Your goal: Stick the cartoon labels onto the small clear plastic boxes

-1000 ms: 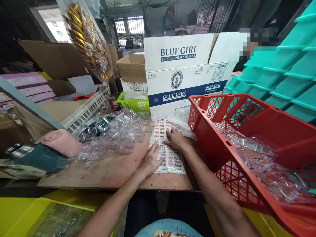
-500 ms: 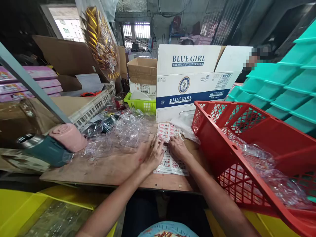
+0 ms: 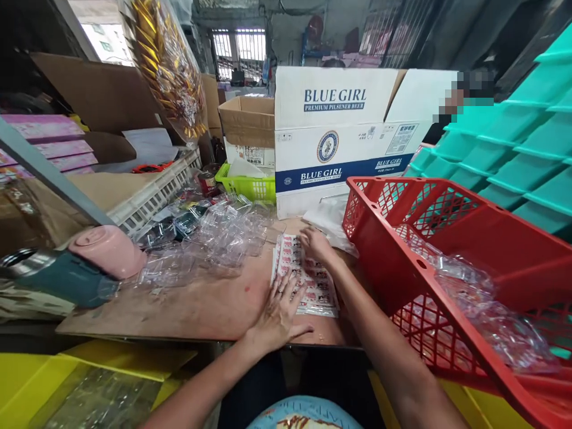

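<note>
White sheets printed with pink and red figures, apparently sticker sheets (image 3: 322, 285), lie in a small pile on the brown work board (image 3: 201, 307). My left hand (image 3: 277, 316) rests flat on the pile's left lower part, fingers spread and thumb out to the right. My right hand (image 3: 316, 244) is at the far edge of the sheets, its fingers curled together and pointing down. Whatever is between those fingertips is hidden and slightly blurred. Left of the sheets is a heap of clear plastic packaging shells (image 3: 227, 229).
A red crate (image 3: 424, 262) holding clear plastic stands close on the right, before stacked turquoise bins (image 3: 527, 155). Behind are a white carton (image 3: 330, 143) and a green basket (image 3: 250, 186). A dark green flask (image 3: 67, 280) and pink cup (image 3: 107, 250) lie left.
My left hand has moved toward me and spread out on the sheets. My right hand has shifted slightly away. The upper sheet, previously raised between both hands, now lies flatter. The view has shifted slightly.
</note>
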